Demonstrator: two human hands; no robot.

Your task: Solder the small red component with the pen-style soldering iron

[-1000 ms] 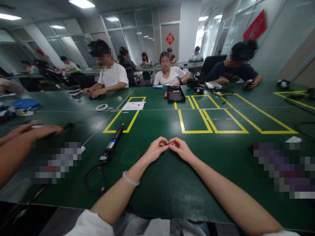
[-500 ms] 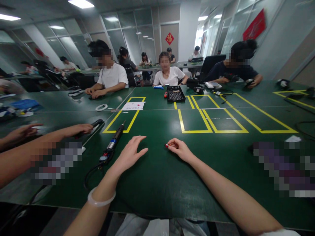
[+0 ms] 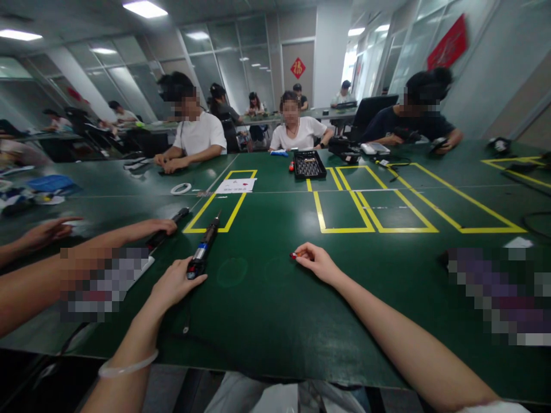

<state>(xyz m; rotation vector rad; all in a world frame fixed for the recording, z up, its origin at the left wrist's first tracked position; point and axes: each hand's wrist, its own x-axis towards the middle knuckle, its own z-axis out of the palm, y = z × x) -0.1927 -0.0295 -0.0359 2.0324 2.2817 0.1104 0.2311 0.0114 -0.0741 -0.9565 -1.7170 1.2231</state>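
Note:
At the rear end of a dark electric screwdriver (image 3: 202, 249) is my left hand (image 3: 174, 284), thumb on one side and fingers on the other. The tool lies on the green table with its thin bit pointing away from me, a blue-and-silver band round its body. My hand hides part of its back end and cord. My right hand (image 3: 316, 263) rests on the table, pinching a small red piece (image 3: 293, 256) between thumb and fingertips; its kind is too small to make out.
Yellow tape frames (image 3: 346, 230) mark the green table. A black tray (image 3: 310, 165) of small parts stands beyond them, with a white paper (image 3: 236, 185) left of it. At left, a co-worker's hand (image 3: 166, 226) holds a dark tool. Other people sit across the table.
My left hand has moved left and toward me, from bare table to the rear of the electric screwdriver. My right hand keeps its place with the red piece.

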